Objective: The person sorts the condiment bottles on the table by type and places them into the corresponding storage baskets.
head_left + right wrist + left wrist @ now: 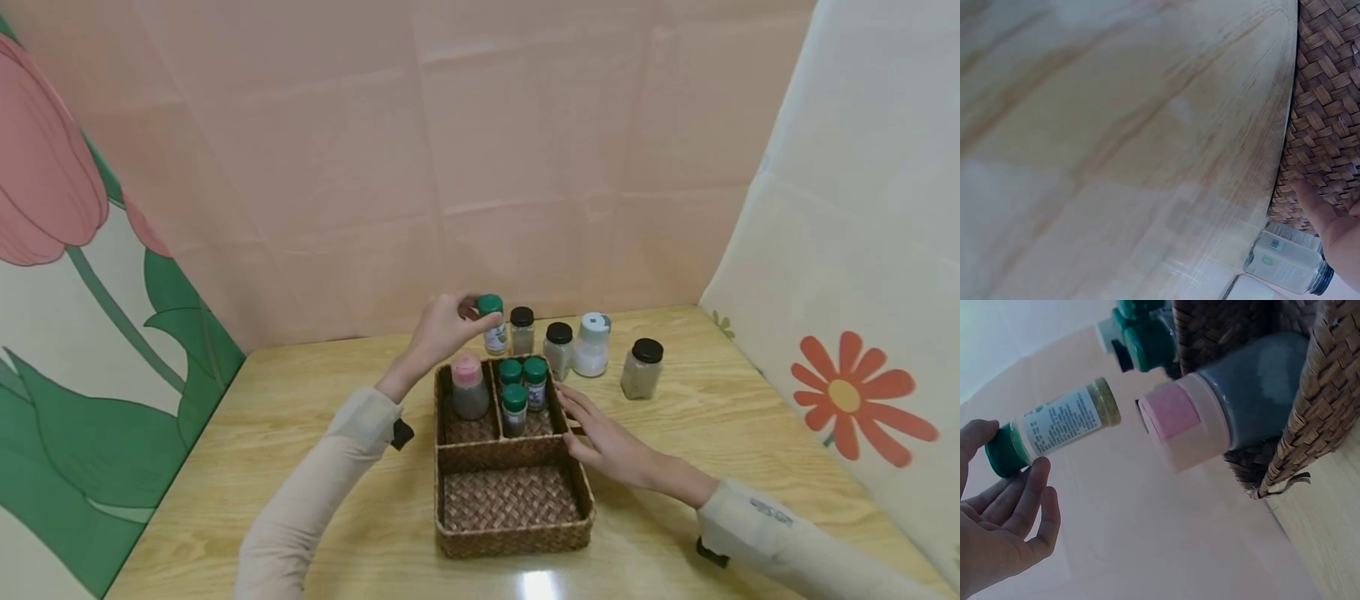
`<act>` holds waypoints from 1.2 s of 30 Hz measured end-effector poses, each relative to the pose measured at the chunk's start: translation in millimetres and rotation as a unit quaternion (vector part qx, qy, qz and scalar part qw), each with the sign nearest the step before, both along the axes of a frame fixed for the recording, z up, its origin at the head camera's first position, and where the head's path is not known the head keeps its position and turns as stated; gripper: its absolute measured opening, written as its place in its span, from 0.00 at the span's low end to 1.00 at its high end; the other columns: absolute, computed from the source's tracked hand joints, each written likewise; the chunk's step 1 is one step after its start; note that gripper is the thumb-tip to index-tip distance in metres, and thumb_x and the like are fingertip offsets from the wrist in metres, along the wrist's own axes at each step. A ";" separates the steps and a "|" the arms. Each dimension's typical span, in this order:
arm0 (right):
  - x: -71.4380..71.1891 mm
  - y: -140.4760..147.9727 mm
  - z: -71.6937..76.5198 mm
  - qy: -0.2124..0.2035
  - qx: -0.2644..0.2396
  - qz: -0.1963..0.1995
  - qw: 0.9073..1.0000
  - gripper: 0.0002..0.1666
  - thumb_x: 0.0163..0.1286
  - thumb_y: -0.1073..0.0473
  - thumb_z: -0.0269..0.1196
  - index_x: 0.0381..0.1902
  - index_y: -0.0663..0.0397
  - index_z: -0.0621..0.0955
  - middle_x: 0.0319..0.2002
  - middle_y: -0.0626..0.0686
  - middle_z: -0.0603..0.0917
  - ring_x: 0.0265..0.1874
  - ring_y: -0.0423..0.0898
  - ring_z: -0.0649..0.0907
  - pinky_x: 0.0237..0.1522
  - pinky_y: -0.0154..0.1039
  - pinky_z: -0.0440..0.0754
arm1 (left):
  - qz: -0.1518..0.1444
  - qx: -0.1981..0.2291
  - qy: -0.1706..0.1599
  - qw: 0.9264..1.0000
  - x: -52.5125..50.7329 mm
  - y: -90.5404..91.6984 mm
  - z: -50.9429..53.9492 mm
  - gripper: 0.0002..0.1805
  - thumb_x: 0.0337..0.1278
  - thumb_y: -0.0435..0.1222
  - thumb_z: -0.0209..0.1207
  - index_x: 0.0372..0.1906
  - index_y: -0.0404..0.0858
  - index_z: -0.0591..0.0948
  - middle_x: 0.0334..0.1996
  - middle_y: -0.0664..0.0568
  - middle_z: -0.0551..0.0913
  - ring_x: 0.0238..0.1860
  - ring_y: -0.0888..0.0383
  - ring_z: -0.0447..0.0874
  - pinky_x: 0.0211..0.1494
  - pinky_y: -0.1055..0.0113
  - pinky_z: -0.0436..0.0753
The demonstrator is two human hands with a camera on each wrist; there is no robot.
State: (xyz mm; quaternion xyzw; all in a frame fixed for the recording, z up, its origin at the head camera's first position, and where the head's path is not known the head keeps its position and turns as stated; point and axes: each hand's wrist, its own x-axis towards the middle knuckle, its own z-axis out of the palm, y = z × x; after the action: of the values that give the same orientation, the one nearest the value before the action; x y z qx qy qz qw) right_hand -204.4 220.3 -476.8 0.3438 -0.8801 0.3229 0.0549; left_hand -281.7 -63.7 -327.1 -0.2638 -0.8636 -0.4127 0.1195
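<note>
The left hand [444, 327] pinches the green cap of a small labelled jar [494, 332], held up behind the woven basket [513, 537]. In the left wrist view the jar [1066, 423] is between thumb and fingertips [1040, 467], apart from the pink-capped bottle [1250, 394]. That bottle [469, 392] stands in the basket's back left compartment; green-capped jars [514, 408] stand in the back right one. The right hand [617, 443] rests with its fingers against the basket's right side; the right wrist view shows a fingertip [1302, 187] touching the weave [1329, 106].
Black-capped jars [558, 350] and a white-capped container [592, 346] stand behind and right of the basket. Another black-capped jar [642, 371] is farther right. The basket's wide front compartment holds nothing. Cloth backdrops [330, 208] border the wooden table [300, 383].
</note>
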 end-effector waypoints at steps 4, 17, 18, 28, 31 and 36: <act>0.0 0.0 0.2 -0.002 0.000 0.001 1.000 0.39 0.75 0.62 0.57 0.76 0.68 0.54 0.77 0.58 0.50 0.64 0.60 0.72 0.56 0.52 0.79 | -0.011 -0.001 0.003 1.000 3.6 3.4 0.8 0.20 0.60 0.45 0.68 0.52 0.38 0.84 0.37 0.51 0.87 0.36 0.58 0.85 0.40 0.65 0.83; -0.2 2.6 -1.5 -0.005 -0.015 0.010 1.000 0.39 0.75 0.64 0.56 0.76 0.69 0.53 0.77 0.60 0.50 0.61 0.62 0.75 0.52 0.50 0.81 | -0.066 -0.009 -0.020 0.998 19.8 18.9 -2.4 0.25 0.60 0.46 0.68 0.59 0.37 0.81 0.44 0.47 0.87 0.40 0.55 0.85 0.41 0.67 0.83; -0.2 2.6 -1.7 -0.006 -0.017 0.012 1.000 0.39 0.75 0.64 0.56 0.76 0.70 0.53 0.77 0.61 0.50 0.61 0.62 0.74 0.52 0.50 0.82 | -0.066 -0.010 -0.021 0.998 20.1 19.5 -2.9 0.26 0.60 0.46 0.68 0.59 0.36 0.80 0.44 0.47 0.87 0.40 0.55 0.85 0.41 0.67 0.83; 0.3 3.2 0.0 -0.021 -0.020 0.008 1.000 0.39 0.76 0.61 0.55 0.77 0.67 0.52 0.78 0.57 0.49 0.63 0.61 0.73 0.53 0.49 0.81 | -0.085 -0.018 -0.040 0.995 22.6 25.3 -10.3 0.29 0.60 0.49 0.67 0.61 0.37 0.78 0.45 0.51 0.85 0.40 0.60 0.84 0.41 0.68 0.83; 0.6 2.5 0.8 -0.021 -0.018 0.008 1.000 0.39 0.76 0.62 0.55 0.77 0.66 0.52 0.78 0.57 0.49 0.64 0.60 0.73 0.53 0.49 0.81 | -0.086 -0.026 -0.040 0.995 23.6 28.1 -12.5 0.28 0.60 0.50 0.67 0.60 0.38 0.79 0.43 0.52 0.85 0.40 0.61 0.83 0.41 0.68 0.83; 1.0 2.0 1.6 -0.021 -0.018 0.010 1.000 0.40 0.75 0.63 0.56 0.77 0.66 0.51 0.78 0.58 0.49 0.65 0.61 0.71 0.54 0.49 0.81 | -0.084 -0.041 -0.036 0.995 24.9 33.3 -14.7 0.28 0.59 0.49 0.68 0.59 0.36 0.80 0.42 0.51 0.86 0.39 0.62 0.84 0.40 0.70 0.83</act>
State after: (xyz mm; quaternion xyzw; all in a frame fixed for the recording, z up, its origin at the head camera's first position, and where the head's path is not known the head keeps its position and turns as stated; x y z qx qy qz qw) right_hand -203.4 222.4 -475.2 0.3444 -0.8718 0.3461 0.0394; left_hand -256.8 -30.4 -341.9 -0.3245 -0.8584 -0.3952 0.0423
